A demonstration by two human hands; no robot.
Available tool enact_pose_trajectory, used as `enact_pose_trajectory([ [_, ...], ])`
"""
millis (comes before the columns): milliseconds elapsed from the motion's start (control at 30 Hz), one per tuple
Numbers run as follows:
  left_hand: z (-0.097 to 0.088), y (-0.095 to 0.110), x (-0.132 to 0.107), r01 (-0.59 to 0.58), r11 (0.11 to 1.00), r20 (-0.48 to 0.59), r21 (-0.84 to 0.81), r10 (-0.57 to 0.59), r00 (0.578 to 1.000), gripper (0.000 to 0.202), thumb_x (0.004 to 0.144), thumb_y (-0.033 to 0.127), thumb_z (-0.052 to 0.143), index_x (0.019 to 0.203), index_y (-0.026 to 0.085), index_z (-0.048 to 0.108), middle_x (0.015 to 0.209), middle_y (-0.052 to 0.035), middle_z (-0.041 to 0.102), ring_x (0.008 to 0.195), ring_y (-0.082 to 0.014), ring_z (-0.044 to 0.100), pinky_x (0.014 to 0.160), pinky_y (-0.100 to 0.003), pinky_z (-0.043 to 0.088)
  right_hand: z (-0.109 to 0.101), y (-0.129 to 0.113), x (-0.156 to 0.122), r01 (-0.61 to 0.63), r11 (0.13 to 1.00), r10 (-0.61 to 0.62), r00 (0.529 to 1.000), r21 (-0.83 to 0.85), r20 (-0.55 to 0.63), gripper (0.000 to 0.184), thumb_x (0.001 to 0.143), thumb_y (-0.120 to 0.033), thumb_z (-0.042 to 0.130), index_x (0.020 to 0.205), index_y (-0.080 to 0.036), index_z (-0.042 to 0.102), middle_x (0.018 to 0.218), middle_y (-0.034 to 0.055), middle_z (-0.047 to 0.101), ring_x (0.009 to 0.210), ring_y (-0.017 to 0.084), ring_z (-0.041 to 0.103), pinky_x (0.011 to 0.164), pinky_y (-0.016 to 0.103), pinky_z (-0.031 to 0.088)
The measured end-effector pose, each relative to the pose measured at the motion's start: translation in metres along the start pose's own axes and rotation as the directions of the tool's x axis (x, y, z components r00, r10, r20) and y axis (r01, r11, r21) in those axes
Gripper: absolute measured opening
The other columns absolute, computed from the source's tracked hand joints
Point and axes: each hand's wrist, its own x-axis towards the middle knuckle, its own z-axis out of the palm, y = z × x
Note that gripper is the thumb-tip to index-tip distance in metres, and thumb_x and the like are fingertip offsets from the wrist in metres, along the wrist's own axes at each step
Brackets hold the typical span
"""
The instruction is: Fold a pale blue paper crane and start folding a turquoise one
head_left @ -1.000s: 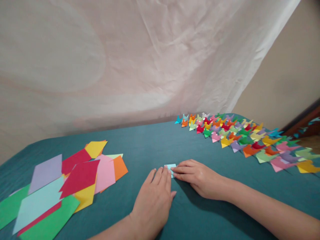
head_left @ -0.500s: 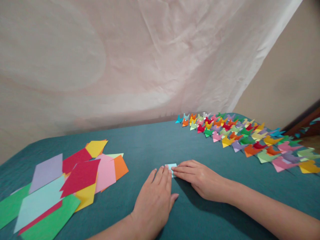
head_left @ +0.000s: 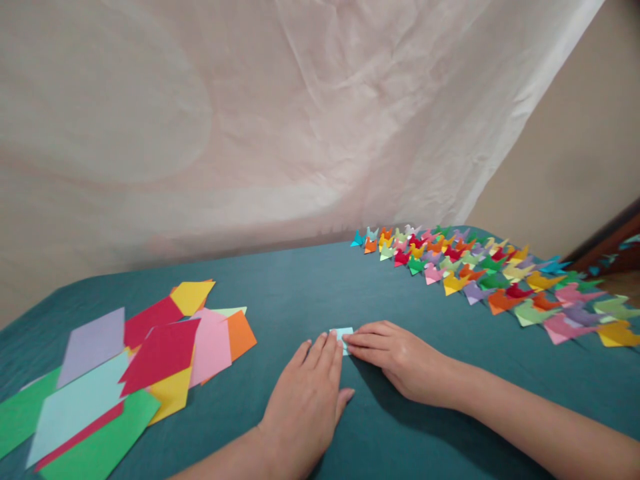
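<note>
A small folded light-blue paper (head_left: 343, 333) lies on the teal tablecloth (head_left: 300, 287), mostly covered by my hands. My left hand (head_left: 307, 400) lies flat on it with fingers stretched out and together, pressing down. My right hand (head_left: 395, 359) comes in from the right, its fingers extended flat with the tips on the paper's right edge, touching my left fingertips. Only the paper's far corner shows.
A loose pile of coloured square sheets (head_left: 115, 373) spreads over the left of the cloth. Rows of several small folded paper figures (head_left: 490, 277) in many colours fill the far right. A creased white sheet (head_left: 250, 120) hangs behind the table.
</note>
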Motion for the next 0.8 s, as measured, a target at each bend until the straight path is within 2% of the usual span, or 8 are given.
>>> enact_pose_trajectory([
  [600,-0.0008,-0.0059,-0.0001,-0.02,1.0,-0.047,-0.006,0.02,0.999,0.054,0.09,0.046,0.042,0.134,0.015,0.043,0.143,-0.01,0.036,0.129,-0.0281,0.036,0.102,-0.046,0.035,0.0009,0.0035,-0.0014,0.028,0.999,-0.028,1.0,-0.046,0.011,0.035,0.087,-0.009,0.045,0.119,-0.015,0.058,0.122,0.0119,0.058,0.11,0.022,0.052,0.091,0.04,0.045],
  [800,-0.0035,-0.0041,-0.0003,-0.012,1.0,-0.057,-0.005,0.011,0.998,0.051,0.089,0.044,0.046,0.13,0.014,0.047,0.13,-0.0102,0.052,0.116,-0.0287,0.046,0.098,-0.044,0.037,0.0017,0.0045,-0.0015,0.034,0.999,-0.034,0.999,-0.037,0.0,0.035,0.087,-0.01,0.045,0.118,-0.016,0.059,0.12,0.0124,0.06,0.109,0.022,0.052,0.089,0.04,0.046],
])
